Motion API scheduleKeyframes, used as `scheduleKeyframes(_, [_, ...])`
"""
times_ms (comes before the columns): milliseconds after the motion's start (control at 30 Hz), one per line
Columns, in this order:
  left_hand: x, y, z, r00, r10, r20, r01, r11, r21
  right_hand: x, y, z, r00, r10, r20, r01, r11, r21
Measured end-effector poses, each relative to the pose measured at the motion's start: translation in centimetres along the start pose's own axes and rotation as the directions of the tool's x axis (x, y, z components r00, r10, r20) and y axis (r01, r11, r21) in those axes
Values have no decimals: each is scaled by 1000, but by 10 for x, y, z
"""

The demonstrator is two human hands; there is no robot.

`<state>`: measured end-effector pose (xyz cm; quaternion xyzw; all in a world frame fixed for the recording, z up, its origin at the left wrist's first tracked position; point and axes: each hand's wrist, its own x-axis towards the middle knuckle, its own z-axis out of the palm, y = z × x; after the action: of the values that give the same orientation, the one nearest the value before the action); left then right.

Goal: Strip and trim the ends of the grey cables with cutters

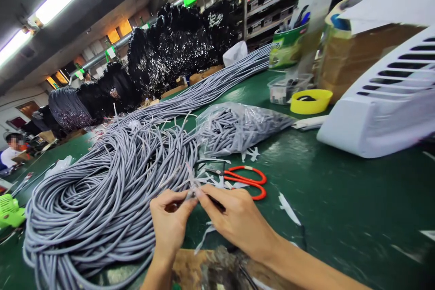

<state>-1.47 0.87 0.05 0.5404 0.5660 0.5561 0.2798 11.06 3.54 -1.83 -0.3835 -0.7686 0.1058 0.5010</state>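
Note:
My left hand pinches a grey cable end between thumb and fingertips; pale, loose strands fan out above the grip. Against it, the thumb and forefinger of my right hand are closed on the same frayed end. A dark shape shows under the right fingers, too hidden to name. To the left lies a big coiled heap of grey cables, with many stripped ends near my hands. Scissors with red handles rest just beyond my right hand, beside white scraps.
Behind the scissors sits a clear bag of short grey pieces. A yellow ring, a small plastic box, a green can and a white slotted housing stand at right. Long grey cables cross the green table; a person sits far left.

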Motion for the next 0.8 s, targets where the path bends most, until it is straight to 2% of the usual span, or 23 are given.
scheduleKeyframes(100, [-6, -3, 2, 986, 169, 1, -164, 958, 234, -2, 1, 1, 999, -27, -23, 27, 999, -23])
scheduleKeyframes(167, [-7, -8, 4, 975, 222, 1, -209, 916, 343, -7, -2, 3, 990, -133, -40, 133, 991, -3])
scheduleKeyframes(200, [-6, -10, 4, 977, 212, 0, -196, 906, 376, -10, -4, 3, 973, -226, -50, 227, 974, 27])
scheduleKeyframes(267, [-1, -15, 4, 990, 144, 7, -135, 908, 397, -16, -9, 2, 908, -408, -92, 417, 902, 113])
scheduleKeyframes(300, [2, -17, 3, 995, 96, 6, -91, 923, 374, -17, -10, 0, 881, -460, -113, 473, 867, 156])
scheduleKeyframes(333, [5, -17, 2, 999, 49, -3, -45, 944, 326, -16, -11, -1, 878, -460, -134, 479, 857, 189])
scheduleKeyframes(367, [8, -17, 1, 1000, 3, -20, 2, 968, 251, -14, -10, -3, 906, -396, -151, 421, 882, 213])
scheduleKeyframes(433, [11, -13, 0, 996, -89, -31, 90, 994, 59, -4, -4, -7, 981, -95, -169, 136, 958, 253])
scheduleKeyframes(467, [12, -11, -1, 992, -125, -20, 124, 992, -32, 2, 0, -8, 983, 80, -166, -30, 958, 285])
scheduleKeyframes(500, [11, -8, -2, 989, -145, 6, 145, 984, -103, 8, 4, -10, 961, 231, -149, -172, 928, 331])
scheduleKeyframes(567, [9, -4, -2, 986, -149, 79, 162, 968, -191, 17, 11, -11, 907, 420, -14, -370, 813, 449])
scheduleKeyframes(633, [6, -2, -1, 980, -137, 148, 169, 957, -235, 22, 12, -12, 866, 445, 228, -491, 673, 554])
scheduleKeyframes(700, [4, -1, 0, 971, -134, 196, 183, 949, -256, 22, 8, -11, 826, 363, 430, -563, 540, 625])
scheduleKeyframes(733, [3, 0, 1, 968, -139, 210, 193, 945, -263, 21, 5, -11, 811, 327, 484, -584, 479, 655])
scheduleKeyframes(800, [3, 2, 2, 962, -156, 226, 215, 938, -270, 20, -1, -10, 799, 316, 511, -600, 380, 704])
